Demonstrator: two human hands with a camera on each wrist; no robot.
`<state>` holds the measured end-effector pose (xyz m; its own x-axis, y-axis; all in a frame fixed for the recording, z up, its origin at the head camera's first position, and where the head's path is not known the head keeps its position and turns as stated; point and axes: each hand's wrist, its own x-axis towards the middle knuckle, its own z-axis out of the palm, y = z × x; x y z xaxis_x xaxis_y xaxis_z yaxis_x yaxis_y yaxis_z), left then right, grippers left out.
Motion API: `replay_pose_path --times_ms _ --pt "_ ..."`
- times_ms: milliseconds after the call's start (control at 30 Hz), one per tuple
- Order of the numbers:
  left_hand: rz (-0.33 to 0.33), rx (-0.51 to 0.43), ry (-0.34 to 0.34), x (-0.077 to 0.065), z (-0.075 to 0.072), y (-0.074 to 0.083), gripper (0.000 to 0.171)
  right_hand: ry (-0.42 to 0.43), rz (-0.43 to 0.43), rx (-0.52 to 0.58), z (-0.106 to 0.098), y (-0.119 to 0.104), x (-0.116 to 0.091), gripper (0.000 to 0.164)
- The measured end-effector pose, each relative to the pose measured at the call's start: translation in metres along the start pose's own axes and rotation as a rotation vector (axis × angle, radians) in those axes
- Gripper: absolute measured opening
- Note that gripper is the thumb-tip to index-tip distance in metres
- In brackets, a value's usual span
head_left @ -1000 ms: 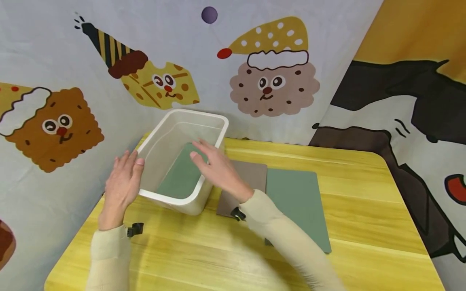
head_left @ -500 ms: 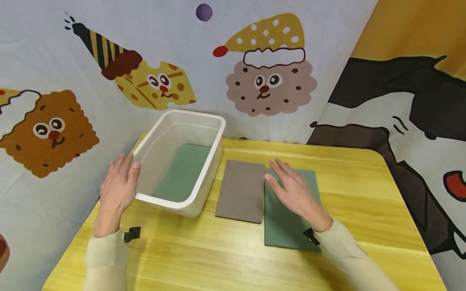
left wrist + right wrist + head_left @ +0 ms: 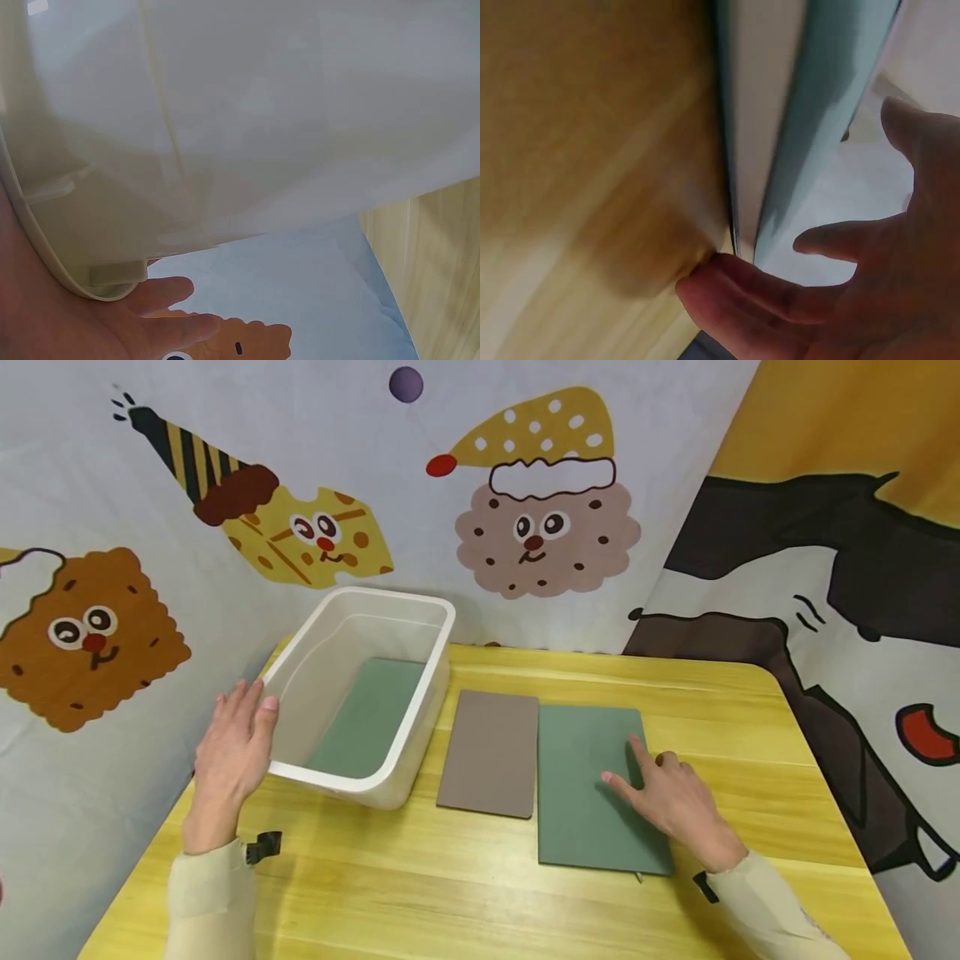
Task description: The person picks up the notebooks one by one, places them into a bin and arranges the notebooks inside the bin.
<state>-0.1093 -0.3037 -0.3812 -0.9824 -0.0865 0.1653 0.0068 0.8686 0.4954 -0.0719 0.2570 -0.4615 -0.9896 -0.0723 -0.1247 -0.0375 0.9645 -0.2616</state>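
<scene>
Green, matte, thin and flat with rounded corners: the large notebook (image 3: 592, 785) lies on the yellow wooden table (image 3: 480, 902), just right of a smaller brown notebook (image 3: 489, 752), their long edges almost touching. Right hand (image 3: 675, 802) rests on its right half, fingers spread over the cover, thumb tucked at the right edge; the right wrist view shows the thumb (image 3: 735, 296) under the edge beside the pale page block, so the hand looks to be starting a pinch rather than fully clamped. Judgement: to lift it well, slide the thumb further beneath, press the fingers flat on top, and raise the edge evenly so the cover does not flop open. Left hand (image 3: 232, 752) lies flat against the near-left outer wall of the white plastic bin (image 3: 438, 677), fingers straight and together, steadying and not gripping; the left wrist view shows only the bin wall and palm. 1 green notebook (image 3: 367, 718) already lies flat on the bin floor. Cartoon biscuit backdrop (image 3: 547, 527) hangs behind the table.
</scene>
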Motion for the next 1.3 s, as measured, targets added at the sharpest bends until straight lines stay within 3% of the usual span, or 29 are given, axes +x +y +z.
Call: replay_pose_path --times_ms 167,433,533,733,867,1100,1300 --pt "-0.006 -0.006 0.001 -0.002 -0.001 -0.002 0.080 0.002 0.011 -0.038 0.012 -0.003 -0.002 0.111" --pt "-0.012 -0.007 0.011 -0.005 -0.004 -0.005 0.079 0.069 -0.044 0.028 0.012 -0.003 0.007 0.105" --pt "-0.012 -0.005 0.012 -0.005 -0.003 -0.006 0.078 0.020 -0.041 0.070 0.004 0.006 0.016 0.108" --pt "-0.018 -0.011 0.011 -0.005 -0.003 -0.005 0.079 -0.163 0.018 0.193 -0.012 0.026 0.036 0.126" --pt "-0.012 -0.013 0.004 -0.003 -0.002 -0.002 0.080 -0.223 0.022 0.255 -0.015 0.042 0.039 0.131" --pt "-0.007 -0.008 0.003 0.000 -0.002 0.001 0.077 -0.221 0.037 0.332 -0.014 0.056 0.029 0.117" --pt "-0.005 -0.009 0.006 -0.001 -0.001 0.000 0.077 -0.123 0.029 0.400 -0.015 0.058 0.019 0.096"
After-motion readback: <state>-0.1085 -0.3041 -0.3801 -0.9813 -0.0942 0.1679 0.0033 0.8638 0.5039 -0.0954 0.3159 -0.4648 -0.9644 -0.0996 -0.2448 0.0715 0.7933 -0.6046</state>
